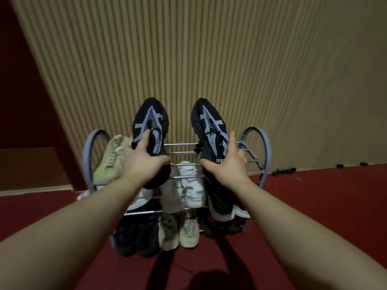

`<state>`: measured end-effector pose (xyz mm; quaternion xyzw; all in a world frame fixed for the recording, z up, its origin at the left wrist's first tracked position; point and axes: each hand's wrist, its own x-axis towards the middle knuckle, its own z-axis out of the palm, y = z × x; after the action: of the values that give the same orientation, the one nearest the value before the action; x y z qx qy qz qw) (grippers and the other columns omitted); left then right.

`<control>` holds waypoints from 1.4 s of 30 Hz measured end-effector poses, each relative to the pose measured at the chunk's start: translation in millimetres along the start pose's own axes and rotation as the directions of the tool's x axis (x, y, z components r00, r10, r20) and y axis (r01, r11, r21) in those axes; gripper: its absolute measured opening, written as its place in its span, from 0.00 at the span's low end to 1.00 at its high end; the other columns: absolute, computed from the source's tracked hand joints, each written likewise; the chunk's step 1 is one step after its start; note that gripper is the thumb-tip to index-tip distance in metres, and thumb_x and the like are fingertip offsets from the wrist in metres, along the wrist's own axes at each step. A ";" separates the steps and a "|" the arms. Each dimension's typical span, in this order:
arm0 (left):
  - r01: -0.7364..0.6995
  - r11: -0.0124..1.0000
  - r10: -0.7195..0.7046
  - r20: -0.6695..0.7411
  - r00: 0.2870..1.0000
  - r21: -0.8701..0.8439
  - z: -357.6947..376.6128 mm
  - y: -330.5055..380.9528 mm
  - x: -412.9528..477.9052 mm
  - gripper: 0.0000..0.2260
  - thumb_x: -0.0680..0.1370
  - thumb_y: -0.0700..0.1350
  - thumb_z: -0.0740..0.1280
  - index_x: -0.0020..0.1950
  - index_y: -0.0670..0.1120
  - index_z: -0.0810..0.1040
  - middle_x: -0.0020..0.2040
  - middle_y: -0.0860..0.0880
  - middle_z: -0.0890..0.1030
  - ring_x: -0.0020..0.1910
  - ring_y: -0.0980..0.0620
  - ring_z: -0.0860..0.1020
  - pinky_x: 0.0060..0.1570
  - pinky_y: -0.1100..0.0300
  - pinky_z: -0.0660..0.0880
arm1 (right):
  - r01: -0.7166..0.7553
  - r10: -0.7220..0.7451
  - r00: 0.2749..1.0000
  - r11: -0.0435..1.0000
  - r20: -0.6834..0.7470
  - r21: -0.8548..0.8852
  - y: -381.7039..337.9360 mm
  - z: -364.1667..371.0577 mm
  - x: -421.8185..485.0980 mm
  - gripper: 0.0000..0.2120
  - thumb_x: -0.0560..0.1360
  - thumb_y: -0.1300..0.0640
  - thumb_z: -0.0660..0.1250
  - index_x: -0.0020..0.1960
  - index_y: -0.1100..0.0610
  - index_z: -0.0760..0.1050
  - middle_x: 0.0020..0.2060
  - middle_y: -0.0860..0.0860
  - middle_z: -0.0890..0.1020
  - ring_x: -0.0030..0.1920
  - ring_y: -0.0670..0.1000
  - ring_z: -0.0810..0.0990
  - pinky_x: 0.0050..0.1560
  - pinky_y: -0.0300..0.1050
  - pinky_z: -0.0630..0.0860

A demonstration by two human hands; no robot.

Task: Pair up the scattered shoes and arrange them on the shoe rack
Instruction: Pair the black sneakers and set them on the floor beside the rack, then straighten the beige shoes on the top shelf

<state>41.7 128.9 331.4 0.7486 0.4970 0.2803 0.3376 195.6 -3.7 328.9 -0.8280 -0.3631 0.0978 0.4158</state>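
Two bare forearms reach forward over the red carpet (pixel 314 195), the left hand (pixel 142 162) clenched on the left black sneaker (pixel 150 126) and the right hand (pixel 228 166) grasping the right black sneaker (pixel 211 126), both over the top bars of the shoe rack (pixel 256 147). The rack already holds a beige shoe (pixel 109 164) at top left, white sneakers (pixel 191 185) on the middle tier, and dark shoes (pixel 136 237) and tan shoes (pixel 178 233) at the bottom. Bare top bars show between the black pair, the slatted wall (pixel 188 59) stands just behind, and open carpet lies to the right

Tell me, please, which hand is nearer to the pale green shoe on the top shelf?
Left. The left hand grips a black shoe right beside the pale green shoe; the right hand holds the other black shoe across the rack.
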 end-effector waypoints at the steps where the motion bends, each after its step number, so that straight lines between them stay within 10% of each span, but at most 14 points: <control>1: 0.015 1.000 -0.015 0.017 1.000 0.003 18.4 11.6 0.0 0.44 0.64 0.59 0.72 0.74 0.66 0.52 0.70 0.40 0.62 0.69 0.37 0.63 0.69 0.48 0.64 | -0.024 0.024 1.000 1.000 -0.004 -0.016 12.8 -12.1 8.0 0.52 0.70 0.43 0.71 0.77 0.47 0.35 0.71 0.58 0.58 0.73 0.60 0.55 0.71 0.53 0.59; 16: 0.170 0.975 -0.198 0.210 0.958 0.141 157.2 69.9 51.5 0.42 0.68 0.58 0.70 0.76 0.63 0.49 0.68 0.39 0.62 0.67 0.38 0.63 0.68 0.45 0.64 | -0.276 0.279 0.960 0.948 -0.002 -0.156 90.8 -22.0 111.2 0.53 0.69 0.44 0.72 0.76 0.45 0.34 0.74 0.61 0.55 0.75 0.61 0.51 0.71 0.58 0.59; 34: 0.028 0.972 -0.168 0.605 0.778 0.233 174.9 54.9 82.2 0.55 0.63 0.53 0.78 0.77 0.60 0.41 0.74 0.43 0.53 0.73 0.40 0.58 0.70 0.45 0.64 | -0.373 0.434 0.899 0.828 0.056 -0.418 101.8 -0.1 138.2 0.56 0.67 0.36 0.70 0.76 0.47 0.33 0.75 0.60 0.54 0.75 0.61 0.53 0.73 0.58 0.52; 42: -0.036 0.894 -0.147 0.369 0.918 0.446 88.1 28.0 89.7 0.45 0.71 0.60 0.69 0.78 0.53 0.45 0.77 0.38 0.50 0.76 0.39 0.52 0.74 0.49 0.55 | -0.154 0.243 0.964 0.840 0.107 -0.521 37.4 15.5 143.1 0.47 0.73 0.46 0.66 0.77 0.48 0.34 0.77 0.58 0.45 0.76 0.59 0.43 0.73 0.59 0.46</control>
<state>155.1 184.9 306.8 0.8316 0.4914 -0.0066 0.2588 310.5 88.9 310.7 -0.9300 -0.3219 0.1113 0.1382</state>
